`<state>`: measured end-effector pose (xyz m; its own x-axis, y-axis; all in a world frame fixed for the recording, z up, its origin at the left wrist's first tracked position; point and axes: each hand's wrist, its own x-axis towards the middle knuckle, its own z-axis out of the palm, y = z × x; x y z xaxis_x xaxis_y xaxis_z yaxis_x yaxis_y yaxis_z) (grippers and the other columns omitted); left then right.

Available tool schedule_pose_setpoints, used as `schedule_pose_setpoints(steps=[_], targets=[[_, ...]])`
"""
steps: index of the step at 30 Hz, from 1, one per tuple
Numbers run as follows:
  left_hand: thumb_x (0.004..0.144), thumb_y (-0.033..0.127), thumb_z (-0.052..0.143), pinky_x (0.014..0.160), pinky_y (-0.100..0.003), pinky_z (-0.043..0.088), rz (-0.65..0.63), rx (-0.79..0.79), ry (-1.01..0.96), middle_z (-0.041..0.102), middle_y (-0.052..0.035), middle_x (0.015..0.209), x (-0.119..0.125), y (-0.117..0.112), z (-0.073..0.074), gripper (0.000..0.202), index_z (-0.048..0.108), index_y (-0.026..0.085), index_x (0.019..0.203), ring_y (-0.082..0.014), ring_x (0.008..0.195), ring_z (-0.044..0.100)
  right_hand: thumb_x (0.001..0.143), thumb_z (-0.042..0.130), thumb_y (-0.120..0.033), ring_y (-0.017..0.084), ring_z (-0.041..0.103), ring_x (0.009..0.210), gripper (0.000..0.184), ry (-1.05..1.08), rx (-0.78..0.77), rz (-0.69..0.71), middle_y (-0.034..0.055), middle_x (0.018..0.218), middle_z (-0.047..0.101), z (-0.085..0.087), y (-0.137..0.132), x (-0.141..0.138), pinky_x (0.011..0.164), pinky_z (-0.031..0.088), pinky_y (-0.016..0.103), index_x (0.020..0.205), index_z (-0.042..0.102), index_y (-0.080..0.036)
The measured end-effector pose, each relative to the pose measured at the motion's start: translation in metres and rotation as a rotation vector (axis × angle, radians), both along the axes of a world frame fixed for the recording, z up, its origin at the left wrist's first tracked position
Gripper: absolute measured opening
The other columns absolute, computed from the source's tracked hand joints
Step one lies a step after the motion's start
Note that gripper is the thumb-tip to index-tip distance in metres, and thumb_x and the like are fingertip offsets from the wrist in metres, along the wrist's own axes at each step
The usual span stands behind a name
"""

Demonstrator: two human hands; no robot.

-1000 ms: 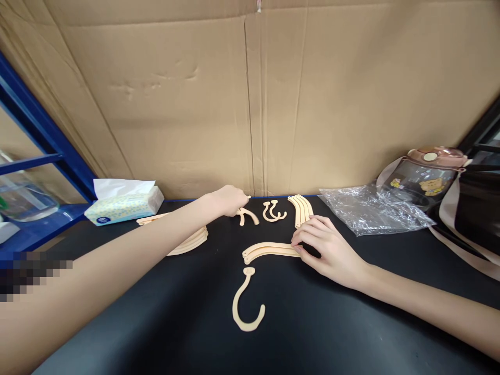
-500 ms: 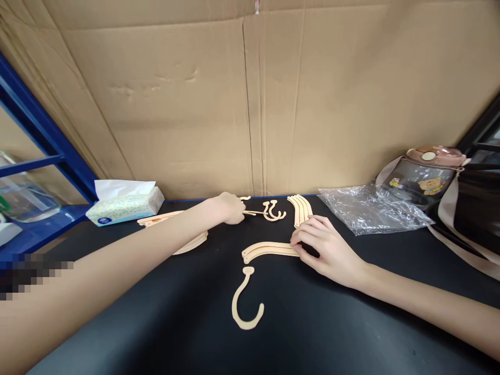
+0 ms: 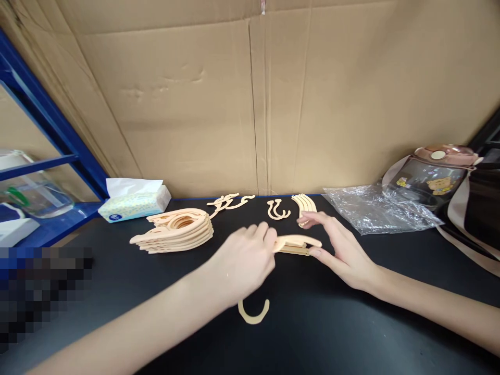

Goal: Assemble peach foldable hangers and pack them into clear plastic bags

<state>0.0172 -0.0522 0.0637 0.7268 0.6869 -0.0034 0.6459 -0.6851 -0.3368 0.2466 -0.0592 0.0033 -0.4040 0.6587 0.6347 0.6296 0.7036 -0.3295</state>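
Observation:
My left hand [image 3: 250, 255] is closed around a beige curved hanger piece [image 3: 300, 239], whose free end sticks out to the right. Under it, flat hanger arms [image 3: 295, 250] lie on the black table, partly covered by that hand. My right hand [image 3: 341, 250] has its thumb and fingers apart, the thumb by the right ends of these pieces and the fingertips near a row of curved arms [image 3: 305, 204]. Below my left hand a hanger hook [image 3: 253, 319] lies on the table, its upper part hidden.
At left stands a stack of beige hanger parts [image 3: 175, 234], with a tissue pack [image 3: 135, 200] behind. More loose hanger parts [image 3: 228, 202] and small hooks [image 3: 278, 209] lie at the back. Clear plastic wrap [image 3: 378, 211] and a strapped water bottle [image 3: 425, 177] are at right.
My left hand has come back from the rear of the table toward my right hand, now holding a curved hanger piece. My right hand's fingers have spread off the arms.

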Motion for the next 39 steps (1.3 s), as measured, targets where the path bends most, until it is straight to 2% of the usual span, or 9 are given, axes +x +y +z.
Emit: schedule_pose_setpoints(steps=[5,10,14,17,19,21,24,31,39], targets=[[0.088,0.011,0.045,0.057,-0.031,0.048,-0.002,-0.069,-0.102,0.055,-0.0055,0.085,-0.005,-0.021,-0.02,0.009,0.051,0.017,0.091,-0.0195,0.069,0.058,0.098,0.044,-0.043,0.021,0.058,0.094,0.029,-0.077,-0.243,0.207,0.0056,0.101,0.066,0.009,-0.014,-0.011,0.087,0.044,0.037,0.115,0.057,-0.024],[0.093,0.01,0.043,0.054,-0.028,0.045,-0.016,-0.134,-0.228,0.051,-0.0037,0.088,-0.011,-0.024,-0.024,0.009,0.05,0.015,0.092,-0.0162,0.066,0.055,0.097,0.049,-0.039,0.015,0.061,0.09,0.025,0.253,-0.665,0.249,-0.0007,0.093,0.068,0.016,-0.026,-0.023,0.084,0.045,0.03,0.118,0.054,-0.026],[0.096,0.017,0.044,0.056,-0.023,0.043,0.007,-0.364,-0.584,0.049,-0.0005,0.096,-0.017,-0.024,-0.027,0.012,0.052,0.02,0.105,-0.0114,0.066,0.054,0.094,0.056,-0.038,0.013,0.062,0.084,0.02,0.398,-0.831,0.26,-0.0023,0.084,0.068,0.016,-0.024,-0.027,0.081,0.046,0.027,0.106,0.061,-0.023],[0.09,0.013,0.052,0.065,-0.022,0.045,0.059,-0.606,-0.885,0.051,0.0019,0.1,-0.02,-0.022,-0.03,0.029,0.051,0.027,0.116,-0.0111,0.076,0.056,0.09,0.061,-0.035,0.012,0.061,0.078,0.02,0.436,-0.84,0.228,-0.0019,0.082,0.068,0.012,-0.02,-0.027,0.076,0.046,0.025,0.104,0.063,-0.021],[0.082,0.012,0.062,0.063,-0.021,0.042,0.114,-0.723,-1.023,0.054,0.0025,0.097,-0.021,-0.02,-0.031,0.035,0.053,0.026,0.113,-0.0111,0.075,0.053,0.089,0.063,-0.034,0.012,0.061,0.077,0.017,0.457,-0.83,0.194,-0.0009,0.081,0.067,0.009,-0.019,-0.027,0.071,0.046,0.024,0.098,0.065,-0.02],[0.077,0.017,0.069,0.058,-0.02,0.038,0.172,-0.832,-1.106,0.055,0.0036,0.088,-0.021,-0.018,-0.031,0.035,0.055,0.022,0.109,-0.0101,0.068,0.047,0.089,0.062,-0.035,0.013,0.061,0.076,0.018,0.479,-0.82,0.181,0.0002,0.081,0.067,0.006,-0.018,-0.027,0.068,0.046,0.024,0.095,0.066,-0.019],[0.082,0.028,0.066,0.054,-0.02,0.033,0.23,-0.965,-1.152,0.053,0.0051,0.075,-0.02,-0.016,-0.03,0.023,0.06,0.019,0.102,-0.0085,0.059,0.039,0.089,0.061,-0.039,0.013,0.061,0.075,0.022,0.483,-0.796,0.164,0.0003,0.078,0.066,0.004,-0.019,-0.027,0.068,0.046,0.025,0.095,0.066,-0.018],[0.087,0.028,0.058,0.064,-0.024,0.04,0.207,-1.015,-1.204,0.064,-0.0012,0.087,-0.022,-0.017,-0.029,0.02,0.068,0.019,0.101,-0.0125,0.07,0.05,0.091,0.059,-0.043,0.015,0.058,0.081,0.025,0.393,-0.741,0.129,0.0005,0.089,0.067,0.005,-0.021,-0.025,0.073,0.044,0.027,0.104,0.067,-0.023],[0.089,0.025,0.055,0.07,-0.023,0.046,0.147,-1.011,-1.208,0.069,-0.0014,0.106,-0.02,-0.02,-0.023,0.029,0.068,0.026,0.115,-0.0142,0.079,0.058,0.094,0.054,-0.04,0.011,0.052,0.067,0.021,0.395,-0.695,0.14,-0.0037,0.073,0.058,0.004,-0.022,-0.026,0.064,0.042,0.023,0.102,0.066,-0.024]])
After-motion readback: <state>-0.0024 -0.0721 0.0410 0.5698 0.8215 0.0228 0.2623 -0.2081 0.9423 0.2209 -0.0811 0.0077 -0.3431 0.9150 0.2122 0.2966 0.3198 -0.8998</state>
